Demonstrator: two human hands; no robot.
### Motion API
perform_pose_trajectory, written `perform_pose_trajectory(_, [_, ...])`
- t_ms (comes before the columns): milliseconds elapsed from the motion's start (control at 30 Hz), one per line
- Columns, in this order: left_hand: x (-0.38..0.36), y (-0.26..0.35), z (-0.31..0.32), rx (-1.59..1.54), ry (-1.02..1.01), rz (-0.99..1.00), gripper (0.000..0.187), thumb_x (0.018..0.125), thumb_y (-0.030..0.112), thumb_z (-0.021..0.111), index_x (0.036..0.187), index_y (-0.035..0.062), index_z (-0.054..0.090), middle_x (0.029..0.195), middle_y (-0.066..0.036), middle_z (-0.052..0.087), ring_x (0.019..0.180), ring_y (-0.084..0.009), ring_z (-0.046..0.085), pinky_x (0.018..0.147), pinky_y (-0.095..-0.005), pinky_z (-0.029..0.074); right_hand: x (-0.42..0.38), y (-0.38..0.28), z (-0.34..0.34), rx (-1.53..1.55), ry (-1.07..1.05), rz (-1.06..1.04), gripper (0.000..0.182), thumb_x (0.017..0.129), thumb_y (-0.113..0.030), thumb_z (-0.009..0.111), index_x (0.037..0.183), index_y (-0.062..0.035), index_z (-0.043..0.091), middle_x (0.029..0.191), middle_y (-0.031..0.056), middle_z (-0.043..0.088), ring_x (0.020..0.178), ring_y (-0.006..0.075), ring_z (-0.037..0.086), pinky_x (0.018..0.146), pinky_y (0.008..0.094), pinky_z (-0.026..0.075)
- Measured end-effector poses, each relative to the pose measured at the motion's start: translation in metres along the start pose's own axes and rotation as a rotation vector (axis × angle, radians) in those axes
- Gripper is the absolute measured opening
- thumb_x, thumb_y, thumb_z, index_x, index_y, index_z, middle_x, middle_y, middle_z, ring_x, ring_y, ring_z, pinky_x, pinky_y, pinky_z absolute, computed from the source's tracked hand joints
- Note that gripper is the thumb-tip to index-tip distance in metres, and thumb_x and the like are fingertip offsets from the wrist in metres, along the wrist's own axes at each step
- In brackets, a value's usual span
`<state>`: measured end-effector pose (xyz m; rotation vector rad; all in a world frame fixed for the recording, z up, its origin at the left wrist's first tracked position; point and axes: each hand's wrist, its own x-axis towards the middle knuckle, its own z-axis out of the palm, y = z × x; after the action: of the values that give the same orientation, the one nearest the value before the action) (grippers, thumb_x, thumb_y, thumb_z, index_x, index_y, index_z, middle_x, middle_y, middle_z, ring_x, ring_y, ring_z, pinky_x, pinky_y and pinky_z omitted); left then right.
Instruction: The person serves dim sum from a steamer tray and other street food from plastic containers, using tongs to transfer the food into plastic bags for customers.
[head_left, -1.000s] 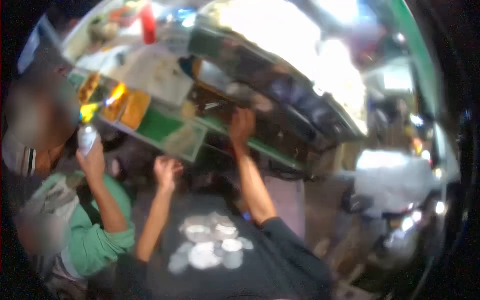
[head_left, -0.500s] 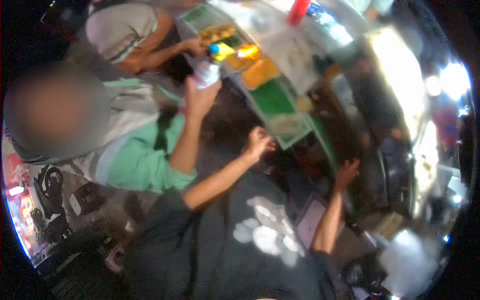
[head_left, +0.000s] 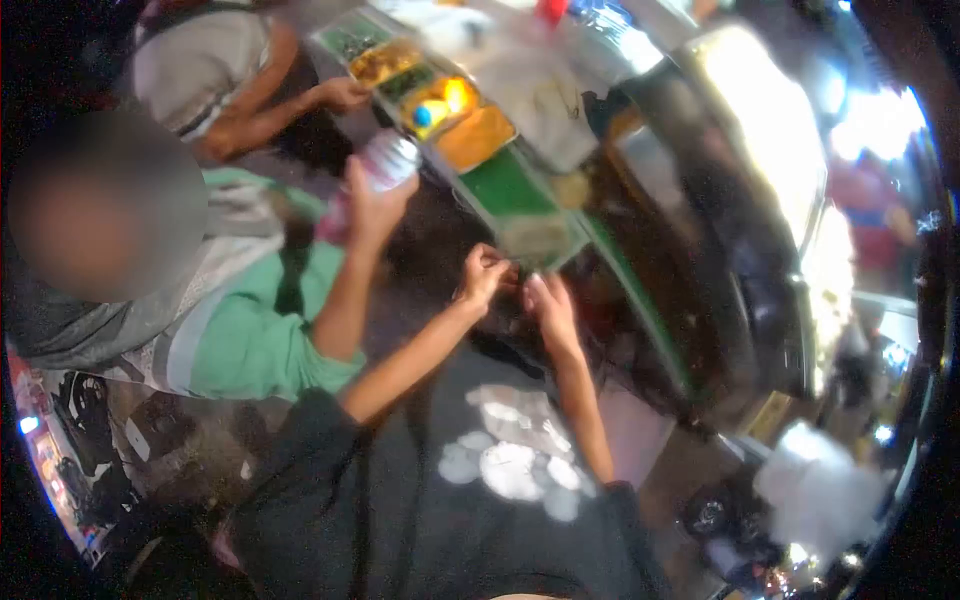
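Observation:
My left hand is in front of my chest, thumb and forefinger pinched together. Anything between those fingertips is too small and dark to make out. Close beside it on the right, my right hand is curled with its fingers drawn together; blur hides what it may hold. The two hands are a short gap apart, just below the near corner of a long green compartment tray. A pale flat item lies in the tray's nearest compartment, just beyond my fingers.
At my left, a person in a green sleeve holds a bottle upright near the tray. Farther off, another person's hand reaches to the tray's edge. Orange food fills one compartment. A whitish plastic bag is at lower right.
My right hand has swung left from the counter's right side to beside my left hand, its fingers curling in. The neighbour's bottle has shifted slightly lower left, as the view itself turned.

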<state>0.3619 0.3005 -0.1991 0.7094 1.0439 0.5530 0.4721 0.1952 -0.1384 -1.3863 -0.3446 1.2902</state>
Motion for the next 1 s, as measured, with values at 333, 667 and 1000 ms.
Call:
perform_pose_trajectory(333, [0.004,0.009,-0.031,0.108,0.097,0.034,0.013,0.086,0.002,0.065,0.087,0.0064,0.053,0.078,-0.003,0.060,0.073,-0.0149,0.062,0.050,-0.0315,0.056,0.038,0.036,0.033,-0.066,0.016,0.169,0.042,0.100,-0.038,0.056,0.122,-0.0029,0.051,0.073,0.0000,0.046,0.055,0.0097,0.040,0.049,0.0280,0.035])
perform_pose_trajectory(667, [0.004,-0.001,0.004,0.027,0.037,0.066,0.017,0.083,-0.004,0.068,0.086,0.0037,0.053,0.073,-0.005,0.060,0.060,-0.0141,0.063,0.048,-0.0288,0.054,0.049,0.018,0.003,-0.069,0.140,0.241,0.036,0.099,-0.037,0.057,0.083,-0.0055,0.062,0.073,0.0020,0.057,0.059,0.0124,0.048,0.054,0.0295,0.038])
perform_pose_trajectory(1000, [0.021,-0.041,-0.008,-0.002,0.019,0.136,0.016,0.083,-0.002,0.065,0.094,0.0006,0.053,0.083,-0.011,0.064,0.066,-0.0210,0.067,0.053,-0.0319,0.058,0.038,0.017,-0.004,-0.168,0.092,0.211,0.034,0.098,-0.037,0.058,0.095,-0.0044,0.067,0.083,0.0024,0.065,0.071,0.0134,0.056,0.066,0.0300,0.044])
